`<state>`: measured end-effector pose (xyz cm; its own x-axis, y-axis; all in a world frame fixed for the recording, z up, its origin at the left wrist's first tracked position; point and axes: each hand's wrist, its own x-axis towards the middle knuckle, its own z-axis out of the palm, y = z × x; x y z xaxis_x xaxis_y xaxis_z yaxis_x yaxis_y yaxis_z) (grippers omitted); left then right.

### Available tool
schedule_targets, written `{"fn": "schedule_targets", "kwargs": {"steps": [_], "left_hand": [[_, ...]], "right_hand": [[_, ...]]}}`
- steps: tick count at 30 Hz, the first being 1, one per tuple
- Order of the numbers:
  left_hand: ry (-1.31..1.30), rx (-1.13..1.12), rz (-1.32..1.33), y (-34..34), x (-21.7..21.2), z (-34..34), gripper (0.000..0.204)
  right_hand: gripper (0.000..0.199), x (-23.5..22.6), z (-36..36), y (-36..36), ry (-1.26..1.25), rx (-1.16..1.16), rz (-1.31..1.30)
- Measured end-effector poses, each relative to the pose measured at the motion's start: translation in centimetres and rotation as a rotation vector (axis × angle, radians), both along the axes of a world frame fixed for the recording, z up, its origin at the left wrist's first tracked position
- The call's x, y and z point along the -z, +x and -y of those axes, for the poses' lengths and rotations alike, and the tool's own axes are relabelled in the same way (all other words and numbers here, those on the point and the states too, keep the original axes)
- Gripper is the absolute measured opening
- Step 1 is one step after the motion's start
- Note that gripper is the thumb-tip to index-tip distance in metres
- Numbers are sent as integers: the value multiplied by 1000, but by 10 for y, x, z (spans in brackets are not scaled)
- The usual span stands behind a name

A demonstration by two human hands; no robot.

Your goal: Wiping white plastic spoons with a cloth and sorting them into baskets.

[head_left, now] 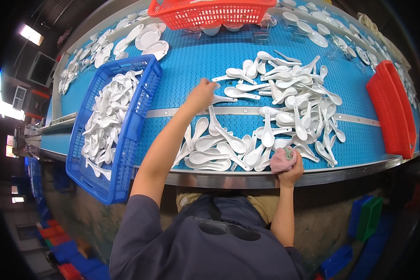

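My left hand (pixel 202 95) reaches over the blue belt with its fingers drawn together. A small blurred white bit shows at the fingertips, but what they hold is hidden. Just beside it, a white soup spoon (pixel 226 99) lies partly behind the hand. My right hand (pixel 291 172) is closed around a crumpled pink and green cloth (pixel 283 160) at the belt's front edge. Around the cloth and further back spreads a loose pile of white spoons (pixel 296 88). More spoons (pixel 214 151) lie heaped near the front edge, between my two arms.
To the left, a blue crate (pixel 144 88) full of white spoons overhangs the front rail. A red basket (pixel 396 112) stands at the far right, another red basket (pixel 210 11) at the back. Plates (pixel 149 37) and bowls line the far side. A metal strip (pixel 247 110) crosses the blue belt.
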<state>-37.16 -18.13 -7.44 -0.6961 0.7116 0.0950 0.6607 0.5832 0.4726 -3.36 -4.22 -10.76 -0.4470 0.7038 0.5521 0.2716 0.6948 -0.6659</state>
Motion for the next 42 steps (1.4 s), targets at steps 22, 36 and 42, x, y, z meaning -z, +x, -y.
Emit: {"fn": "schedule_targets", "kwargs": {"steps": [22, 36, 42], "left_hand": [[228, -265, 932, -8, -44, 41, 20], [715, 22, 370, 140, -56, 82, 15], [1118, -508, -60, 63, -91, 194, 17]], "right_hand": [[41, -3, -1, -1, 16, -38, 5], [24, -44, 113, -113, -912, -793, 12], [15, -58, 117, -106, -859, -723, -16]]}}
